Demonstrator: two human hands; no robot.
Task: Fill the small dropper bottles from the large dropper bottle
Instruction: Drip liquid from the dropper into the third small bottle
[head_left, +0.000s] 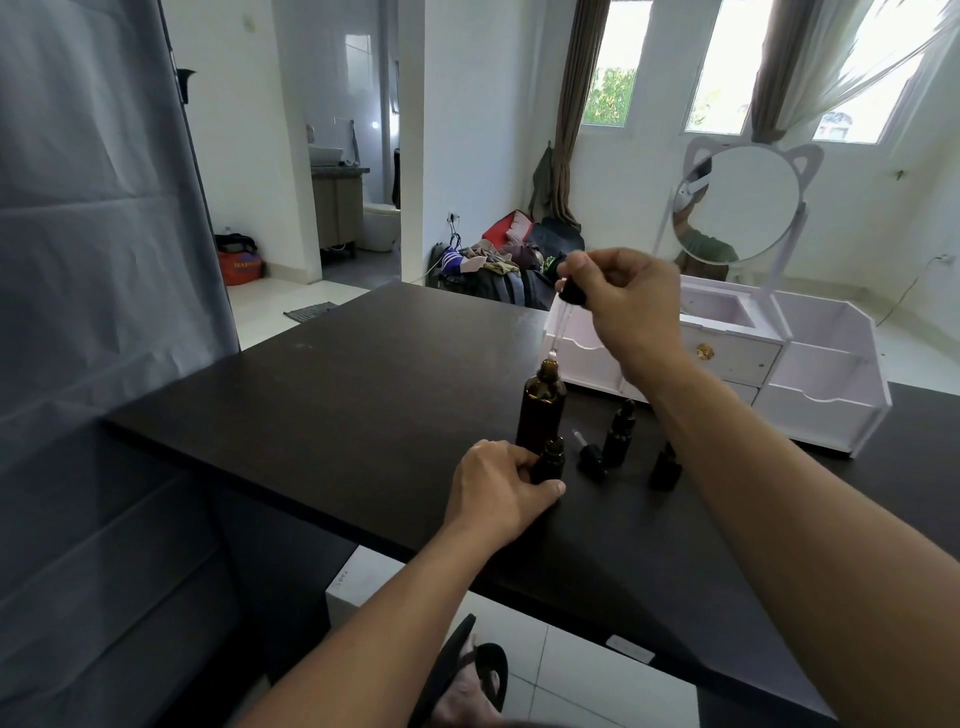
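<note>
Head: right hand (631, 301) raised, pinching dropper (563, 312).

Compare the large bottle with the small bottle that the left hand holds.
The large dropper bottle stands taller and wider than the small bottle. The left hand grips the small bottle; no hand touches the large one, though the right hand holds a dropper above its mouth. Both are dark, upright and uncapped on the black table.
</note>
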